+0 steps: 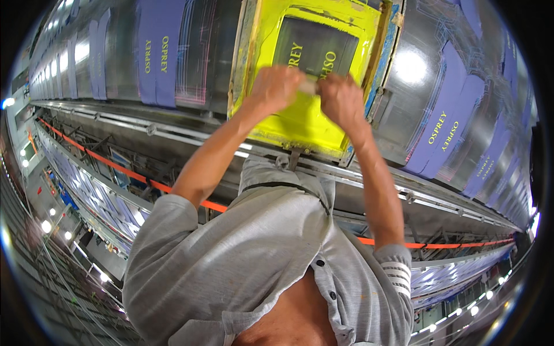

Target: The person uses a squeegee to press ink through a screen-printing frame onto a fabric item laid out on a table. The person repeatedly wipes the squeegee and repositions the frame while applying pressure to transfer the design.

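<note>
My left hand (273,87) and my right hand (342,104) are closed on a pale squeegee (308,86), somewhat blurred, held across a printing screen (363,55). Bright yellow ink (297,124) covers the screen's lower part and surrounds a dark printed window (314,43) with yellow lettering. The squeegee sits just below that window, and much of it is hidden by my fingers.
On both sides, purple fabric panels (156,69) with yellow printing lie on a long metal printing table (203,63). A metal rail (179,135) runs along its near edge. Behind my body are an orange bar (115,161) and another long table (95,196) holding pale panels.
</note>
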Demonstrator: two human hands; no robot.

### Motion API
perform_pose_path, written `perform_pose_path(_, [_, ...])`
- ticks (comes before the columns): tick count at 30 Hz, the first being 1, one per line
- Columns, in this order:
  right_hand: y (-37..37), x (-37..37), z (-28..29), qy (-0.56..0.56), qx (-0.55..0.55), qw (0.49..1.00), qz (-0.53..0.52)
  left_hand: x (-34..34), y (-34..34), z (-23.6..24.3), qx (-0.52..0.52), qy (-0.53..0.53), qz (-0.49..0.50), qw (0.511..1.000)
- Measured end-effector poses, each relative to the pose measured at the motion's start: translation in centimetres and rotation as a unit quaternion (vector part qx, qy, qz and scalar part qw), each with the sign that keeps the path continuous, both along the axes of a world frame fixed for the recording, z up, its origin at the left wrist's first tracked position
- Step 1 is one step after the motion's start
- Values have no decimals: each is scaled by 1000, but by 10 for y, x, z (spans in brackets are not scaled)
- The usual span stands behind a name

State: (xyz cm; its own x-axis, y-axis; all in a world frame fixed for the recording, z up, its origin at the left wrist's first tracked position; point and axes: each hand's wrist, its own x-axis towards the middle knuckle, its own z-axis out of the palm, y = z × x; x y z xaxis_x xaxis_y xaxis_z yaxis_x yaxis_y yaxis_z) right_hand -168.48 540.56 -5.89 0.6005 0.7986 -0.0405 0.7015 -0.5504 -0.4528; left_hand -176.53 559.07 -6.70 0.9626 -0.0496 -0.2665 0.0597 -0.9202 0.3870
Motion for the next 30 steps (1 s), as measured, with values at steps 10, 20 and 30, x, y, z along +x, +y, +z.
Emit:
perform_pose_path(10, [5, 25, 2, 37, -99, 994, 19, 31, 13, 21, 34, 68, -33, 997])
perform_pose_path(20, [38, 153, -9, -5, -102, 994, -27, 158, 38, 13, 54, -14, -24, 998])
perform_pose_path(30, [-28, -78, 8, 87, -48, 995, 3, -73, -27, 10, -44, -34, 8, 998])
